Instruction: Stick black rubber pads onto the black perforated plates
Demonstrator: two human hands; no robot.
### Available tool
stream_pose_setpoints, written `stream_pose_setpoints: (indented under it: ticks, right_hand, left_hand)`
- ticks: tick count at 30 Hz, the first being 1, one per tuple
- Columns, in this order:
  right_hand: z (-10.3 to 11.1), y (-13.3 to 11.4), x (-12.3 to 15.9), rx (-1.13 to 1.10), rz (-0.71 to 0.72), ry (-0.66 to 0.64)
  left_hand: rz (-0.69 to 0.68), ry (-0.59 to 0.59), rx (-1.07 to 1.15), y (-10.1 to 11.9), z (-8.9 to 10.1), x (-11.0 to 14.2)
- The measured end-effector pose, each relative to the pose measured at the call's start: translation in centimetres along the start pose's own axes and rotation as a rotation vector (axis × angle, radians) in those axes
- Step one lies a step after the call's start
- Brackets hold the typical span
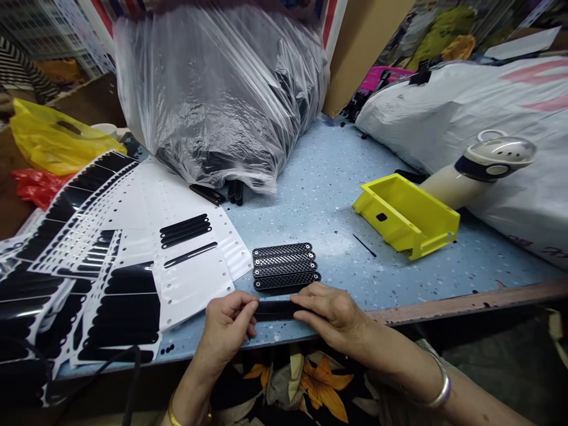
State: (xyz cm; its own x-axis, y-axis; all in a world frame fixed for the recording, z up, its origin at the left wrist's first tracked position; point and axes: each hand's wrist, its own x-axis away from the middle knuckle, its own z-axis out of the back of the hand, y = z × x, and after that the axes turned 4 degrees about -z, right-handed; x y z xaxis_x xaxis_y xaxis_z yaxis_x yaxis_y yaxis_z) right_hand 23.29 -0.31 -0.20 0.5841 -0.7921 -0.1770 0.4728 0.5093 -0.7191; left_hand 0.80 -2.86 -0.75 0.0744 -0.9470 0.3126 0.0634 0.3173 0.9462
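Matt black plastic strip [275,310]

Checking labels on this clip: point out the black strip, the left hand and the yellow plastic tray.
Black strip [275,310]: head view, its middle section.
Left hand [226,329]: head view, back of the hand.
Yellow plastic tray [410,225]: head view, long outer wall.

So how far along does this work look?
Looks done: four black perforated plastic strips lie side by side on the blue speckled table. In hand: the left hand and right hand hold a flat black strip between them. Still to go: white backing sheets carry glossy black shapes, and a clear plastic bag bulges with black pieces.
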Motion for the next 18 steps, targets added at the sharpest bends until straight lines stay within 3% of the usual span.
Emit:
stream_pose_setpoints:
  ticks: [14,18]
  right_hand:
    - [-0.9,0.1,0.3,-0.029,-0.007,0.079]
    - [-1.1,0.0,0.2,-0.015,0.037,0.161]
  left_hand:
    - [-0.032,-0.021,-0.011,-0.5,0.2,-0.1]
    - [-0.045,-0.017,-0.019,-0.9,0.2,0.0]
